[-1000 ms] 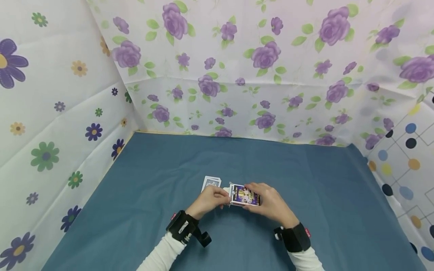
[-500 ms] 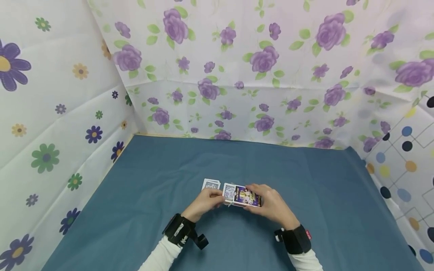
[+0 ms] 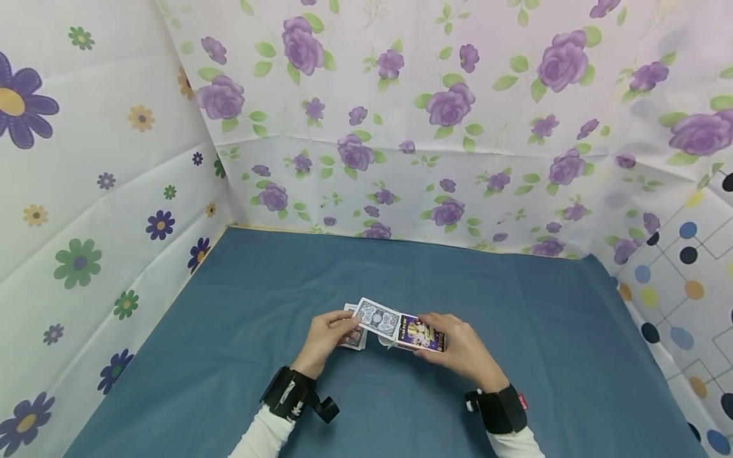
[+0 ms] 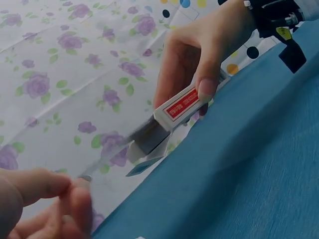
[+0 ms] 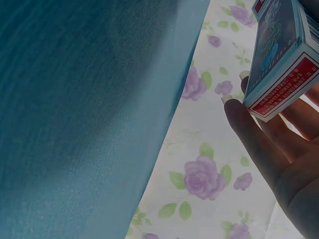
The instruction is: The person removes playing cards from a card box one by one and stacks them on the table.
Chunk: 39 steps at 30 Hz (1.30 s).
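My left hand (image 3: 322, 341) pinches a playing card (image 3: 378, 318) with an ornate blue-grey back. The card's other end reaches the open end of a purple-fronted card box (image 3: 422, 334). Fingers and thumb of my right hand (image 3: 465, 351) grip that box by its sides. In the left wrist view the card is a thin edge between the left fingertips and the box (image 4: 182, 107), whose flap (image 4: 144, 167) hangs open. A small pile of playing cards (image 3: 357, 341) lies below the left hand, partly hidden by the hand and card.
A blue cloth (image 3: 258, 280) covers the table. Flower-printed sheets (image 3: 355, 191) stand along the back and left, and a dotted sheet (image 3: 681, 305) on the right. Each wrist wears a black camera strap (image 3: 498, 406).
The left hand has moved left, drawing the playing card out of the box and tilting it over the pile. The right hand keeps its grip on the box, almost in place.
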Motion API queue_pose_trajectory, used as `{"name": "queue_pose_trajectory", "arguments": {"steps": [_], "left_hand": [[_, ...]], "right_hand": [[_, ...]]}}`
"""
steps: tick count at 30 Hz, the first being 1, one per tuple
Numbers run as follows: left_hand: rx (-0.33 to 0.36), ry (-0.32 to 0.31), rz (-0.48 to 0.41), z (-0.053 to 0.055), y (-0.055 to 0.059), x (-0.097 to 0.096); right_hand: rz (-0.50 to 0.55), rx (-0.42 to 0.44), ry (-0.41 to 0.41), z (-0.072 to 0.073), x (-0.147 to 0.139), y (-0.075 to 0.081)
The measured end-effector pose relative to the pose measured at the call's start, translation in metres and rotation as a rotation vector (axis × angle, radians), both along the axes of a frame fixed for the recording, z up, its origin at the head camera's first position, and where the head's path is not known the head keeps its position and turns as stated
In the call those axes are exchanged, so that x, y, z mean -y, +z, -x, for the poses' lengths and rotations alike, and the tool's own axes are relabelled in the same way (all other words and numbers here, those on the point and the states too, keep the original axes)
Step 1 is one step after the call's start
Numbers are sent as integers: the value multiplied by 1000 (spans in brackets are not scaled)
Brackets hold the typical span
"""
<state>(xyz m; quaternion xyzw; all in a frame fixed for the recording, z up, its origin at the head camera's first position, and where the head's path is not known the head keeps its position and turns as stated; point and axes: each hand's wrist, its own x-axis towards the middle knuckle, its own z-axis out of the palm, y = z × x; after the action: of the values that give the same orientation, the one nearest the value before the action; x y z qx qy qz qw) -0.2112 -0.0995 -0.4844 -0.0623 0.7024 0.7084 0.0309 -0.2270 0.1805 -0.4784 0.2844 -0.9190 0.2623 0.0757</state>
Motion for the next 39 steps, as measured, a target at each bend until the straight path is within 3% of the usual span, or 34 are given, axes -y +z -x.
{"name": "queue_pose_trajectory", "arguments": {"steps": [8, 17, 21, 28, 35, 39], "left_hand": [[-10, 138, -12, 10, -12, 6], [35, 271, -76, 28, -16, 25], [45, 250, -17, 34, -19, 37], [71, 148, 152, 47, -24, 48], [13, 37, 314, 61, -26, 45], [-2, 35, 359, 67, -25, 38]], "right_hand": [[1, 24, -1, 0, -1, 1], [-1, 25, -4, 3, -2, 0], [5, 47, 0, 3, -3, 0], [6, 51, -1, 3, -4, -2], [8, 66, -5, 3, -4, -3], [7, 78, -3, 3, -3, -3]]}}
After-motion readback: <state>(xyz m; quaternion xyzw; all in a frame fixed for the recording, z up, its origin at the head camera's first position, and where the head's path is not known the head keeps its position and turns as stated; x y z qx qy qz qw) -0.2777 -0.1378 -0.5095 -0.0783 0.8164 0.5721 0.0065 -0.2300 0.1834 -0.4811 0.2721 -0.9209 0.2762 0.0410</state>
